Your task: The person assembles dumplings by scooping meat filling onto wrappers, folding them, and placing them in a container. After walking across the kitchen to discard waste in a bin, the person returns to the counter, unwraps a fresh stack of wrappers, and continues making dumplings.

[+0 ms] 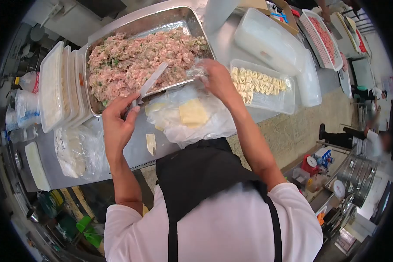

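A metal tray (pixel 201 32) holds a heap of minced meat (pixel 139 56) with green bits. My left hand (pixel 120 120) is closed around a pale flat spatula (pixel 153 80), its blade over the tray's near edge. At the tray's right corner, my right hand (pixel 216 78) has its fingers bent together by some clear plastic; what they hold is too small to make out. Below the tray, yellowish wrappers (pixel 193 113) lie on a plastic bag (pixel 220 124). One loose wrapper piece (pixel 150 144) rests on the metal table (pixel 166 155). Folded dumplings (pixel 260 83) sit in rows in a clear container (pixel 288 102).
Stacked lidded containers (pixel 52 87) and a plastic bag of wrappers (pixel 76 153) stand at the left. Translucent containers (pixel 266 39) and a pink basket (pixel 321 39) of meat are at the upper right. A person (pixel 371 139) is at the far right, near a red scale (pixel 310 163).
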`<state>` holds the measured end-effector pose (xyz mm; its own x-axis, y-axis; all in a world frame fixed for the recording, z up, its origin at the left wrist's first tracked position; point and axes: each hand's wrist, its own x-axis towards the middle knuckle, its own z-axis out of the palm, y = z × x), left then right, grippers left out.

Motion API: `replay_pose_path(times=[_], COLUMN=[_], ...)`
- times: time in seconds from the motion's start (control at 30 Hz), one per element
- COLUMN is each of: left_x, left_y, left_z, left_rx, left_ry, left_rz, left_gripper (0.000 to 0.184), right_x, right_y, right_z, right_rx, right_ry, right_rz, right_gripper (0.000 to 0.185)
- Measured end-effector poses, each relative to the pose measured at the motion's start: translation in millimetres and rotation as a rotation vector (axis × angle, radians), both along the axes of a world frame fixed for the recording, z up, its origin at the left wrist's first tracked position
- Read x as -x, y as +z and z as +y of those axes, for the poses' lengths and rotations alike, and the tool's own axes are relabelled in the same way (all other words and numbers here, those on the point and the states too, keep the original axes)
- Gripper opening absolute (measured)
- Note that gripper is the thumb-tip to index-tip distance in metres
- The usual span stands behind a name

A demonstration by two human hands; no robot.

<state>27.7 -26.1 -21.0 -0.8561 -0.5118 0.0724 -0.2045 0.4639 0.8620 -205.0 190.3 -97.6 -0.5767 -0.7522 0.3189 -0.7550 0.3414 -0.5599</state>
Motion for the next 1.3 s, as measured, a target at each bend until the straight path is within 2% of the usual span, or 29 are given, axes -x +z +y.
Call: replay_pose_path(times=[0.07, 0.2, 0.27, 0.4, 0.47, 0.57, 0.7, 0.77, 0.8, 0.83, 0.87, 0.9, 0.93, 0.97, 1.0, 1.03, 1.07, 1.1, 1.13, 1.2, 1.23, 1.3], left_x=[-6, -15, -14, -9, -8, -7, -13, -11, -10, -9, -7, -3, 2, 10, 17, 26, 37, 47, 57, 73, 80, 95], left_y=[-3, -11, -10, -13, -15, -18, -17, -13, -11, -10, -10, -10, -11, -13, -14, -11, -6, -3, -7, -26, -33, -42], left_z=[-6, -8, -5, -2, -3, -3, -9, -12, -13, -16, -19, -22, -24, -26, -28, -28, -26, -23, -21, -20, -23, -28], left_rx=[-0.006, -0.046, -0.067, -0.051, -0.063, -0.076, -0.061, -0.05, -0.039, -0.039, 0.059, 0.155, 0.155, 0.28, 0.408, 0.412, 0.525, 0.634, 0.635, 0.684, 0.686, 0.652], left_ry=[0.042, 0.107, 0.091, 0.059, 0.051, 0.037, 0.038, 0.038, 0.041, 0.04, -0.019, -0.076, -0.075, -0.16, -0.242, -0.235, -0.3, -0.366, -0.362, -0.321, -0.32, -0.501], left_rz=[0.024, -0.044, -0.052, -0.037, -0.041, -0.048, -0.07, -0.092, -0.113, -0.112, -0.101, -0.088, -0.085, -0.112, -0.139, -0.134, -0.287, -0.443, -0.442, -0.463, -0.463, -0.493], left_gripper=[0.037, 0.037, 0.037, 0.038, 0.038, 0.039, 0.039, 0.04, 0.04, 0.04, 0.041, 0.041, 0.041, 0.038, 0.035, 0.035, 0.031, 0.027, 0.027, 0.02, 0.02, 0.018], right_x=[-8, -13, -19, -47, -75, -100, -94, -78, -73, -69, -66, -63, -61, -59, -59, -58, -57, -54, -55, -60, -63, -69], right_y=[-2, 4, 11, -22, -34, -54, -51, -11, 2, 13, 20, 22, 25, 26, 25, 18, 9, -9, -11, -12, -2, 18], right_z=[4, 15, 19, 22, 23, 24, 28, 32, 39, 48, 55, 59, 62, 64, 65, 65, 65, 69, 70, 74, 72, 68], right_rx=[0.243, 0.134, 0.149, 0.111, -0.169, -0.26, -0.176, -0.078, -0.076, 0.103, 0.285, 0.284, 0.548, 0.82, 0.817, 0.935, 1.052, 1.241, 1.238, 1.215, 1.216, 1.27], right_ry=[-0.11, -0.213, -0.151, 0.059, 0.197, 0.193, 0.142, 0.13, 0.127, 0.153, 0.179, 0.178, 0.211, 0.243, 0.249, 0.159, 0.062, 0.295, 0.299, 0.071, 0.073, 0.193], right_rz=[-0.066, -0.1, -0.226, -0.222, -0.276, -0.167, -0.27, -0.701, -0.7, -0.875, -1.046, -1.045, -1.306, -1.559, -1.556, -1.68, -1.802, -1.986, -1.985, -1.964, -1.964, -1.966], right_gripper=[0.022, 0.02, 0.013, 0.015, 0.019, 0.022, 0.025, 0.018, 0.018, 0.017, 0.018, 0.018, 0.027, 0.036, 0.036, 0.042, 0.049, 0.062, 0.062, 0.061, 0.061, 0.065])
